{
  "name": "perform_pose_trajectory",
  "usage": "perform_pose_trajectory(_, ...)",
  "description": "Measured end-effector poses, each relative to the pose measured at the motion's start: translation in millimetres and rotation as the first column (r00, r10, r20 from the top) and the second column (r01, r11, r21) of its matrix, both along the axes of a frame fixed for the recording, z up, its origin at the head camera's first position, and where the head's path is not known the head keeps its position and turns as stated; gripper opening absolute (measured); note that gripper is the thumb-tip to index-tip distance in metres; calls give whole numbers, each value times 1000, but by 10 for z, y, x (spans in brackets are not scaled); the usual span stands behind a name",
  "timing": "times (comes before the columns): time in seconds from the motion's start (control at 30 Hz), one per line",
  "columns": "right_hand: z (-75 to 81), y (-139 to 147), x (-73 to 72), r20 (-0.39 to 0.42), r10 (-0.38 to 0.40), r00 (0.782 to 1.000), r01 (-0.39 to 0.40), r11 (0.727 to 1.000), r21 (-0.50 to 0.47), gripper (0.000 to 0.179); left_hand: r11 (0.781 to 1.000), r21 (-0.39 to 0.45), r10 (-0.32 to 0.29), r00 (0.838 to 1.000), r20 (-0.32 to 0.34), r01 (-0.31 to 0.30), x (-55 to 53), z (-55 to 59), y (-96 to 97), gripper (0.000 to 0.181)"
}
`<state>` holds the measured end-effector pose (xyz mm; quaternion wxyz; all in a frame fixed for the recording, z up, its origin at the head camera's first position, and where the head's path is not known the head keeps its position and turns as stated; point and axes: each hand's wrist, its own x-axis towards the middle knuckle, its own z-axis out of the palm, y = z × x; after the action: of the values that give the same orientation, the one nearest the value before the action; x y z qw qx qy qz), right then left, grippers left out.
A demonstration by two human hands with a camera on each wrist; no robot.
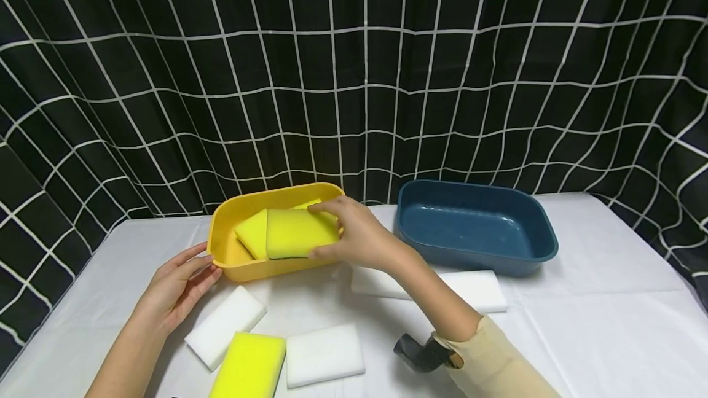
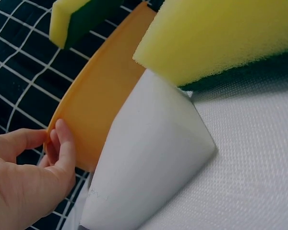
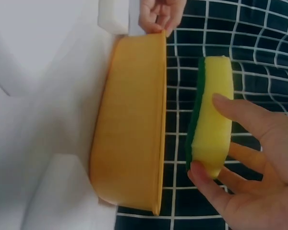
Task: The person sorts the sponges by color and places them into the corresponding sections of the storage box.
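My right hand (image 1: 362, 232) grips a yellow sponge (image 1: 301, 233) with a green scouring side, held over the yellow tub (image 1: 254, 272). From the right wrist view, this sponge (image 3: 216, 115) is above the tub's rim, thumb on one face and fingers round its end. More yellow sponges (image 1: 252, 233) lie inside the tub, partly hidden behind the held one. At the tub's left end, my left hand (image 1: 179, 287) pinches the rim between thumb and fingers, as the left wrist view also shows the hand (image 2: 33, 167) there.
An empty dark blue tub (image 1: 475, 253) stands to the right. White sponges (image 1: 227, 327), (image 1: 325, 356) and another yellow sponge (image 1: 249, 366) lie in front on the white cloth. Further white sponges (image 1: 475, 289) lie before the blue tub, partly behind my right forearm. A black grid curtain (image 1: 365, 78) hangs behind.
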<state>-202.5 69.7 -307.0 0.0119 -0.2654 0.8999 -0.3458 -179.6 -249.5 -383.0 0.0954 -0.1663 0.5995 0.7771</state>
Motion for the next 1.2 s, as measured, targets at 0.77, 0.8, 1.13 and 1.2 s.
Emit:
perform_pose_trajectory(0.77,129,-145,-348,4,-73,997,73,995,61,70,1000,-24,0,1000,0,0,10,7,11,68)
perform_pose_trajectory(0.8,129,-150,-360,7,-77,997,77,995,61,69,1000,-25,-2,1000,-2,2,10,7,11,68)
perform_pose_trajectory(1.13,138,-199,-496,62,-117,991,112,991,77,71,1000,-15,-1,1000,-2,1,10,6,6,68)
perform_pose_trajectory(1.2,132,-202,-530,73,-126,989,121,990,77,71,1000,-14,-2,1000,-2,2,10,4,5,68)
